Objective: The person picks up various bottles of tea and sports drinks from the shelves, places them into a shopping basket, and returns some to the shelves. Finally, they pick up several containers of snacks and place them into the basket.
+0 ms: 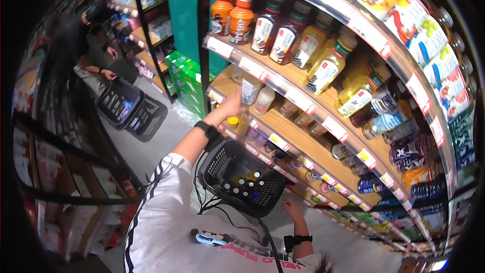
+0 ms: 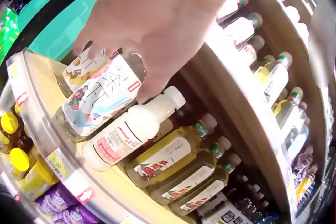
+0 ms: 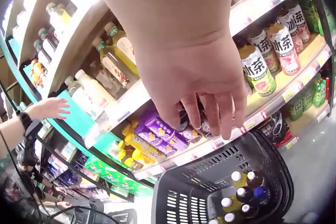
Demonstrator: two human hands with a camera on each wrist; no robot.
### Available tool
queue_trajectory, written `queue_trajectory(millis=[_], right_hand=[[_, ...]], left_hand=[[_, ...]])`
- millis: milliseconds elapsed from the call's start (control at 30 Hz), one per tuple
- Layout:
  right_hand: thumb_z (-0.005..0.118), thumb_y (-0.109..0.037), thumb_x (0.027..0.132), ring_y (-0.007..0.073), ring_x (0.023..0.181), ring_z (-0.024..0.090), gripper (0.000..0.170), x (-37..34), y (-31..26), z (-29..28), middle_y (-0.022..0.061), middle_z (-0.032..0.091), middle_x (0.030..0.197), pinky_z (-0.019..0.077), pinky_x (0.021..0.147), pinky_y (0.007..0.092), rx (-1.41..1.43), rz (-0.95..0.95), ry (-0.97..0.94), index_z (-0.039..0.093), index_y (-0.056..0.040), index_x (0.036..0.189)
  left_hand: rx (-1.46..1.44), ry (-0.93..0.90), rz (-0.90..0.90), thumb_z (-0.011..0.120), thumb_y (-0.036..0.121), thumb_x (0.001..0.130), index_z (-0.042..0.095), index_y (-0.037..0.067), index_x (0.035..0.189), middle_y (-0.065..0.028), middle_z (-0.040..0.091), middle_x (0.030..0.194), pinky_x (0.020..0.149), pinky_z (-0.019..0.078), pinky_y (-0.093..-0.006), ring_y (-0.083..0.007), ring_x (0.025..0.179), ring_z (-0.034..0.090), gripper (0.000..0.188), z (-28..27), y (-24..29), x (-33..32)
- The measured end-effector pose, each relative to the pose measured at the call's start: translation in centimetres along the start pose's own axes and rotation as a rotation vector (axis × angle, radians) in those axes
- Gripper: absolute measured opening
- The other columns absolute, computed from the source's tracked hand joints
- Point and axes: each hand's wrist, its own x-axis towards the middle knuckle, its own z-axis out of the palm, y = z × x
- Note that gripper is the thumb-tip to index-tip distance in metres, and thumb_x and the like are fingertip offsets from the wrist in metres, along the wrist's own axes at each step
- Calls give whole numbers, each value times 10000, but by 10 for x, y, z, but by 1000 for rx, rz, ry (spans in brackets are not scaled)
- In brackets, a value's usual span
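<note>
My left hand [image 2: 152, 29] is over a clear bottle [image 2: 100, 100] with a white and blue illustrated label, on a middle shelf. Its thumb and fingers spread to either side of the bottle's upper part, and the palm hides the cap. Beside that bottle stands a white bottle [image 2: 131, 132] with a white cap. In the head view the left hand [image 1: 235, 107] reaches to the shelf front. My right hand [image 3: 197, 87] hangs palm down with loose fingers, holding nothing. Below it, a black basket [image 3: 178, 195] contains several bottles [image 3: 244, 195] with white caps and one blue cap.
Shelves of drinks curve along the right, with juice bottles [image 1: 326, 68] above and purple packs [image 3: 160, 129] lower down. A green pillar [image 1: 183, 15] and green packs [image 1: 184, 78] stand at the shelf's end. Another person's hand [image 1: 108, 74] is near a second basket [image 1: 118, 103].
</note>
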Motion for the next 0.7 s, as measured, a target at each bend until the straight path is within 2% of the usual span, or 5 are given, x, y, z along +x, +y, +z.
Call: queue_trajectory(millis=[67, 200, 300, 400, 700], right_hand=[[584, -286, 817, 261, 869, 610, 386, 0, -14, 4, 127, 631, 971, 471, 769, 347, 10, -64, 44, 554, -65, 1132], [589, -265, 832, 226, 826, 604, 369, 13, -54, 27, 113, 626, 890, 470, 740, 325, 34, -132, 24, 548, -35, 1117], [600, -267, 825, 264, 856, 607, 377, 8, -95, 41, 138, 624, 914, 471, 760, 341, 17, -195, 10, 546, -32, 1115], [605, -269, 820, 293, 900, 604, 379, 10, -128, 48, 157, 623, 946, 472, 783, 357, -24, -230, -40, 547, -36, 1113], [591, -275, 809, 336, 935, 583, 366, 11, -143, 61, 178, 607, 1015, 464, 796, 407, -217, -340, -162, 562, -39, 1087]], left_hand=[[-16, 302, -5, 735, 233, 646, 237, -42, 1338, -281, 390, 1283, 996, 346, -434, -393, 1205, 386, 896, 16, -13, 40], [-24, 284, -153, 787, 293, 597, 500, -22, 1116, -226, 528, 1148, 887, 418, -408, -346, 1049, 518, 672, 7, 4, 78], [-241, 354, 44, 812, 276, 562, 537, -30, 1036, -216, 590, 1037, 846, 447, -394, -329, 975, 569, 627, 22, -12, 94], [-375, 479, 61, 818, 208, 548, 518, -42, 1015, -208, 626, 933, 796, 475, -373, -323, 912, 609, 609, 33, -15, 96], [-399, 520, -63, 822, 281, 587, 384, -32, 1151, -223, 559, 1072, 867, 443, -357, -299, 1015, 560, 780, -12, 10, 33]])
